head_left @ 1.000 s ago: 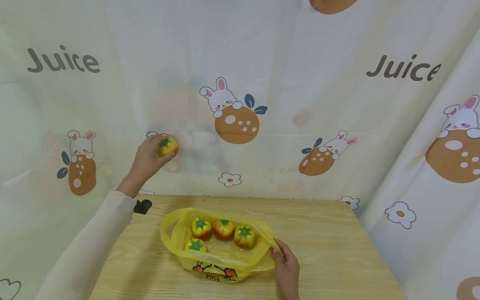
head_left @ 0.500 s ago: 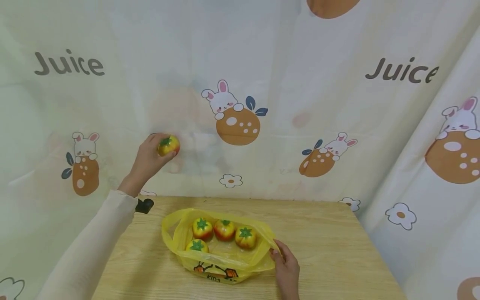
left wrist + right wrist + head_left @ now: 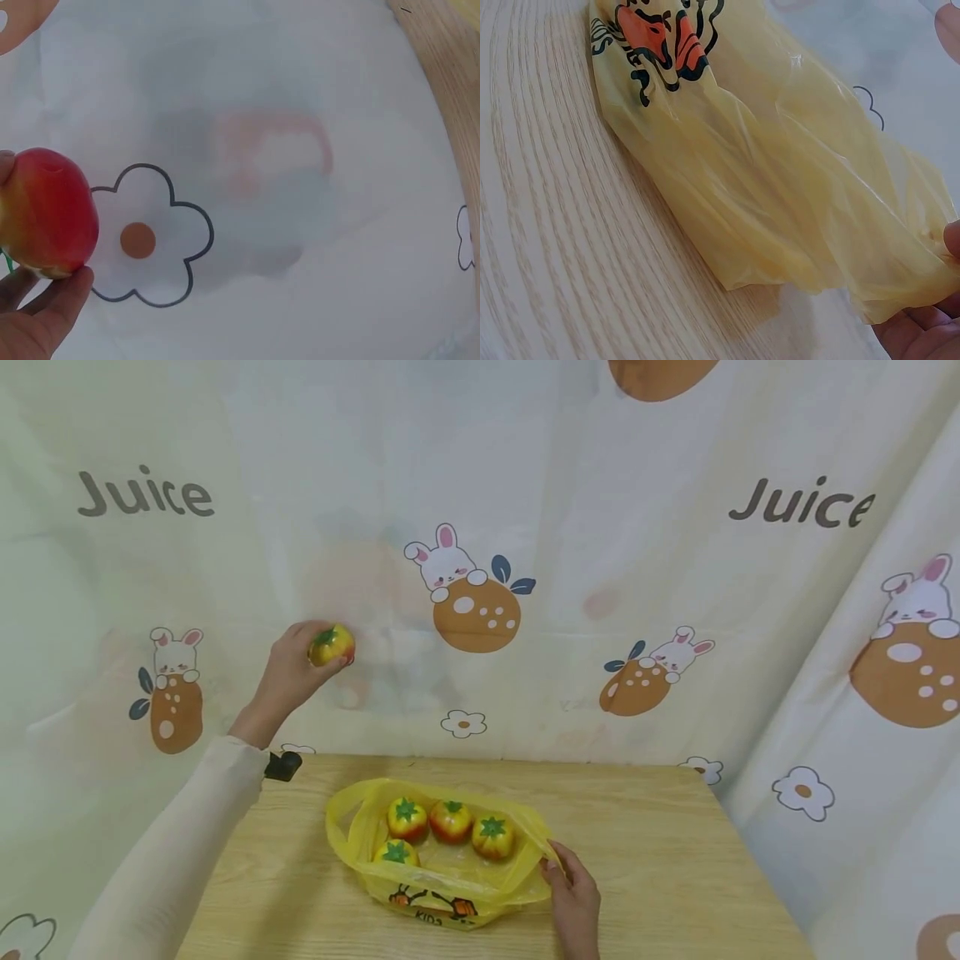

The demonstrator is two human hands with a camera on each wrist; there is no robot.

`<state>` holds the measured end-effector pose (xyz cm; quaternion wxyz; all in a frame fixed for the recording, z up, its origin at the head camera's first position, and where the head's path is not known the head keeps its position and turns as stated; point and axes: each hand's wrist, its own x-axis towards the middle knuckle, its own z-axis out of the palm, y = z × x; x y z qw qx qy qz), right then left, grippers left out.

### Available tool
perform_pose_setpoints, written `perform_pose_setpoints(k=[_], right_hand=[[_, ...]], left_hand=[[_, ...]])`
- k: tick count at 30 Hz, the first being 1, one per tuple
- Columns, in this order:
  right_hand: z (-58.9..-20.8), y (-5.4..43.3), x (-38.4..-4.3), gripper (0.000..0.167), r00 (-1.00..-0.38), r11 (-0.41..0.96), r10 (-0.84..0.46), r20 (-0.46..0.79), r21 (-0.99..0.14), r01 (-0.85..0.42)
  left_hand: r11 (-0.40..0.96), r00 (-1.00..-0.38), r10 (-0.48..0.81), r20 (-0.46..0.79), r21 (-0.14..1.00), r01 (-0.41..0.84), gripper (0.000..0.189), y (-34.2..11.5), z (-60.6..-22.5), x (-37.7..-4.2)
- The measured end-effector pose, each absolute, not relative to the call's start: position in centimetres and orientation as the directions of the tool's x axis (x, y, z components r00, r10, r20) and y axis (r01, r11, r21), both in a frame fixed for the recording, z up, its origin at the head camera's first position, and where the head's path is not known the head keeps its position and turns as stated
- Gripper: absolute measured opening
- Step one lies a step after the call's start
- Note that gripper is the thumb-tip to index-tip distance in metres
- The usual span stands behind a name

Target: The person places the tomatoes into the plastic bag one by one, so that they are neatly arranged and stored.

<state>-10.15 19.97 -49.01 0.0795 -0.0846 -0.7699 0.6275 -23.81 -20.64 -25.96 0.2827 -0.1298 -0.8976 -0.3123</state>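
Note:
My left hand [image 3: 288, 667] grips a red-and-yellow toy tomato [image 3: 333, 646] with a green star-shaped top, raised well above the table in front of the curtain. In the left wrist view this tomato [image 3: 51, 210] shows its smooth red side, with fingertips at its top and bottom. On the table lies a thin yellow plastic bag [image 3: 506, 896], its mouth spread wide. Several like tomatoes [image 3: 492, 838] sit inside; the front one [image 3: 396, 852] is partly hidden by the bag's wall. My right hand [image 3: 576, 897] pinches the bag's right edge between thumb and fingers.
The wooden table [image 3: 645, 860] extends to both sides of the bag. Behind it hangs a pale curtain [image 3: 555, 693] printed with rabbits and flowers. A small black object [image 3: 283, 767] shows beside the left wrist, near the table's back left.
The left hand, still holding the tomato, shifts slightly left and up, and the tomato turns a little. The right hand keeps its hold on the bag. The head view drifts slightly.

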Motion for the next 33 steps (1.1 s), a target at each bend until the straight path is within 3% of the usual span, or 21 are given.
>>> perform_pose_setpoints(k=[11, 33], right_hand=[[-48.9, 19.8, -10.2, 0.034, -0.970, 0.218, 0.244, 0.011, -0.975, 0.043], [-48.8, 19.8, -10.1, 0.034, -0.973, 0.211, 0.230, 0.003, -0.976, 0.047]], left_hand=[[0.780, -0.788, 0.068, 0.612, 0.460, 0.424, 0.045, -21.0, -25.0, -23.9], [0.793, -0.815, 0.049, 0.577, 0.473, 0.383, 0.048, -21.0, -23.2, -23.8]])
